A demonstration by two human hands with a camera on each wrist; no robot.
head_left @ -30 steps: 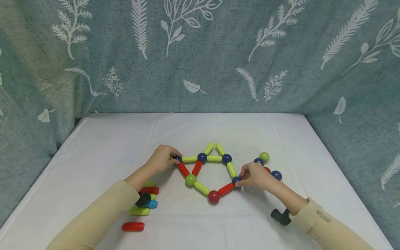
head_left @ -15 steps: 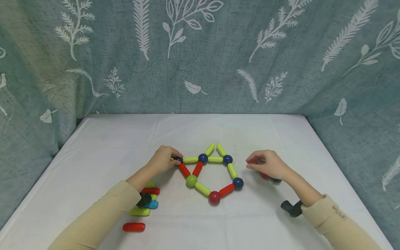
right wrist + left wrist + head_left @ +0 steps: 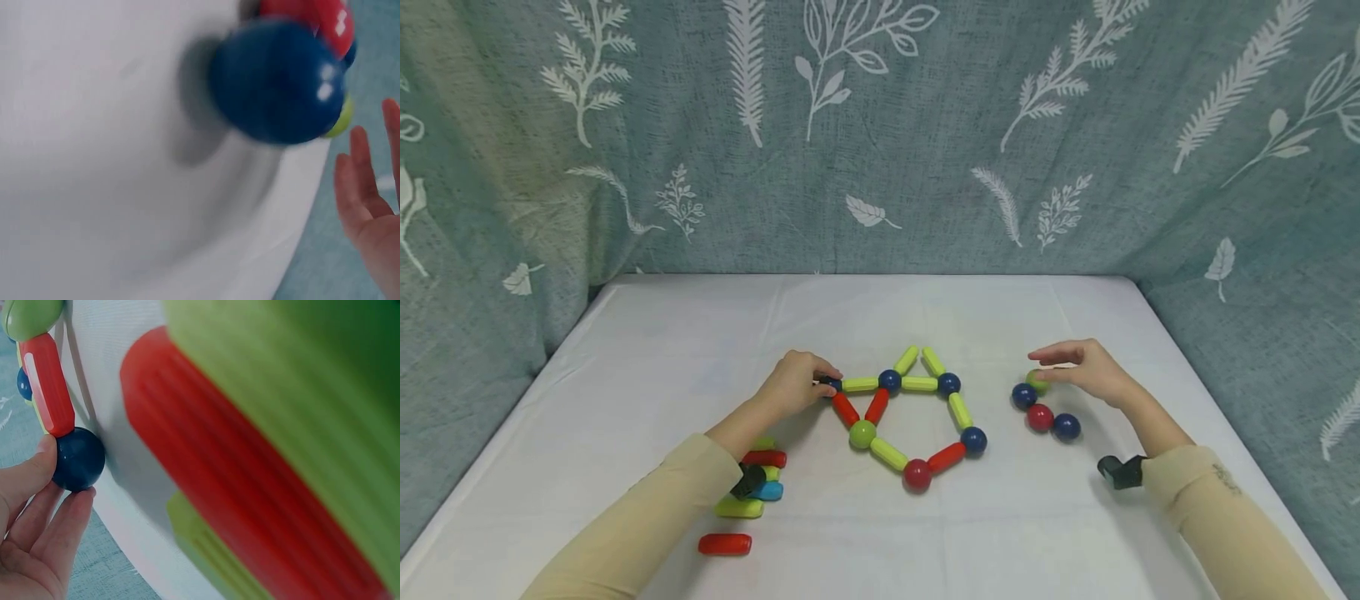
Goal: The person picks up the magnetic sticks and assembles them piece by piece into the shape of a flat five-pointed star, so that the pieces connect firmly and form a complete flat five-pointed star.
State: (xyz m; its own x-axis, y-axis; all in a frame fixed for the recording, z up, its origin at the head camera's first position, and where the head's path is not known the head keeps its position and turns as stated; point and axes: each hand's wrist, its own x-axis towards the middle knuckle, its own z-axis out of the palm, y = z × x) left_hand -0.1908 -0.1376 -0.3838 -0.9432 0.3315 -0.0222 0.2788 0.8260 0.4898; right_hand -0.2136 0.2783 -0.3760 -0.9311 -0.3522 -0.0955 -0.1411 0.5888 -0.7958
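Lime and red sticks plus shiny balls make up one flat ball-and-stick frame point(image 3: 920, 384), lying mid-table on a white cloth point(image 3: 850, 567). Its long axis runs roughly left to right, right end a bit nearer the person, and two lime sticks point(image 3: 906, 360) on the far side point away and lean together, tips just apart. Left hand point(image 3: 793, 383) is pinching the dark blue ball point(image 3: 81, 459) at the frame's left corner. Fingers cover most of that ball from the head camera, but the left wrist view shows thumb and fingers around it, with a red stick point(image 3: 47, 384) butted against it. Right hand point(image 3: 1088, 367) is empty, fingers spread beside a lime-green ball point(image 3: 1037, 381). They overlap in the head view; the right wrist view shows fingers and ball separately, so can't tell if the thumb touches.
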